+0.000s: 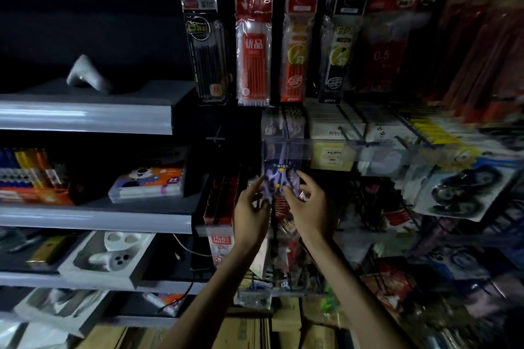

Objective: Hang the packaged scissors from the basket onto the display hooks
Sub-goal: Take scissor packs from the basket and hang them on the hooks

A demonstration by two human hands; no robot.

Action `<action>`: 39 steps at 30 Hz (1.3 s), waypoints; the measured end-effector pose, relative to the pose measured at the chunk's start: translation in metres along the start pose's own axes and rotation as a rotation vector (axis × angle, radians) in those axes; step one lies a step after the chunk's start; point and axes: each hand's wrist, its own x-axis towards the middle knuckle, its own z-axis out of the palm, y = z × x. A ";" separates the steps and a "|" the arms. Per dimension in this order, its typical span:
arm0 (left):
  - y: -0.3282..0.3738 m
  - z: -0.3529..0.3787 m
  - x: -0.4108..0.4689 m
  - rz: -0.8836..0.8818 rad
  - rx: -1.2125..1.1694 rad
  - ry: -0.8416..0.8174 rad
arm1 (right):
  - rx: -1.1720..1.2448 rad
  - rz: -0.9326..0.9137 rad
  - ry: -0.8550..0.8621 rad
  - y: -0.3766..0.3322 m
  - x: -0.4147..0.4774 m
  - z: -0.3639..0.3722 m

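- The scissors pack (pixel 280 182) is held upright between both hands, in front of the display rack and at about its middle height.
- Purple scissors with a yellow pivot are seen through the front of the pack.
- The left hand (pixel 251 208) is closed on the left edge of the pack, which is pinched between the thumb and the curled fingers.
- The right hand (pixel 307 205) is closed on the right edge, with the thumb laid across the lower front.
- The top of the pack is placed just under a clear label strip (pixel 286 150).
- A dark hook (pixel 287 127) projects above the strip. Whether the pack is threaded on it cannot be told.
- 4 pen packs are hung in a row above: a black pack (pixel 207 51), a red-and-white pack (pixel 253 51), an orange pack (pixel 297 51) and a second black pack (pixel 337 51).
- Grey shelves (pixel 85 119) are fitted to the left of the rack. A white object (pixel 88 73) is placed on the top one, and a flat box marked 24 (pixel 147 184) on the next one down.
- Cardboard boxes (pixel 286 317) are stacked below the forearms.
- The goods on the right are too blurred to be identified.
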 end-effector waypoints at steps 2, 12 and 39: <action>-0.002 0.001 -0.003 0.004 -0.003 -0.008 | -0.016 -0.002 -0.006 0.004 -0.002 0.000; 0.012 0.000 0.001 0.005 0.014 0.035 | 0.017 0.033 -0.049 0.000 0.001 0.002; 0.035 -0.046 -0.059 -0.076 -0.037 -0.101 | 0.319 0.226 0.242 -0.004 -0.039 -0.058</action>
